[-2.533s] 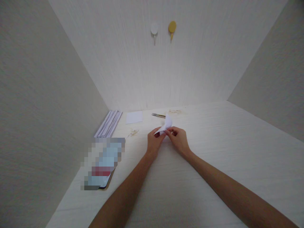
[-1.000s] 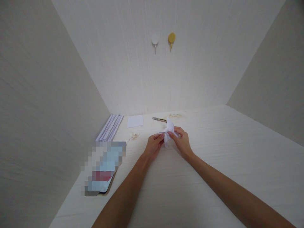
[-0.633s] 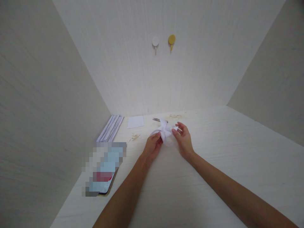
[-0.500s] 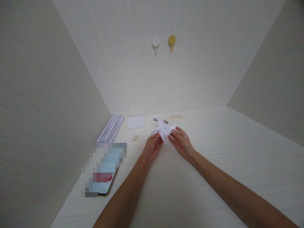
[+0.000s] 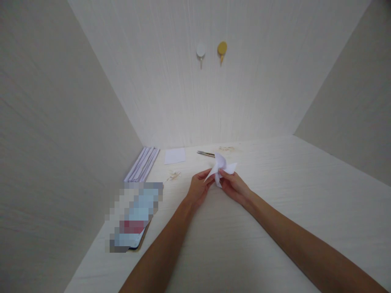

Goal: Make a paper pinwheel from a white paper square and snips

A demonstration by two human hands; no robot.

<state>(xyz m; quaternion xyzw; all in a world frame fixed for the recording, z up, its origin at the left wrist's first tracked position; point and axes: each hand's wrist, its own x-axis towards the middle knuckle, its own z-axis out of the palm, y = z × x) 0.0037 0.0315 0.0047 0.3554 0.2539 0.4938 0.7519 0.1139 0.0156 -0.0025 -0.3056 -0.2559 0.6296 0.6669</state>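
Note:
A white paper pinwheel [image 5: 220,162] with curled blades is held up between my two hands above the table. My left hand [image 5: 199,188] is closed on its left side, the fingertips partly behind a blade. My right hand [image 5: 236,187] pinches it near the centre and lower right, thumb in front. Just behind the pinwheel lies a pair of scissors [image 5: 206,154], its blades pointing left and its handles hidden by the paper.
On the white table [image 5: 275,183] lie a square paper sheet [image 5: 175,156], a stack of folded papers [image 5: 142,165], small sticks [image 5: 174,176] and a partly blurred phone [image 5: 139,217]. More bits [image 5: 226,149] lie near the back wall, where a white hook [image 5: 200,51] and a yellow hook [image 5: 222,49] hang.
The pinwheel has turned and shifted slightly right, uncovering more of the scissors' blades. My right hand has moved from its right blade to a pinch near the centre.

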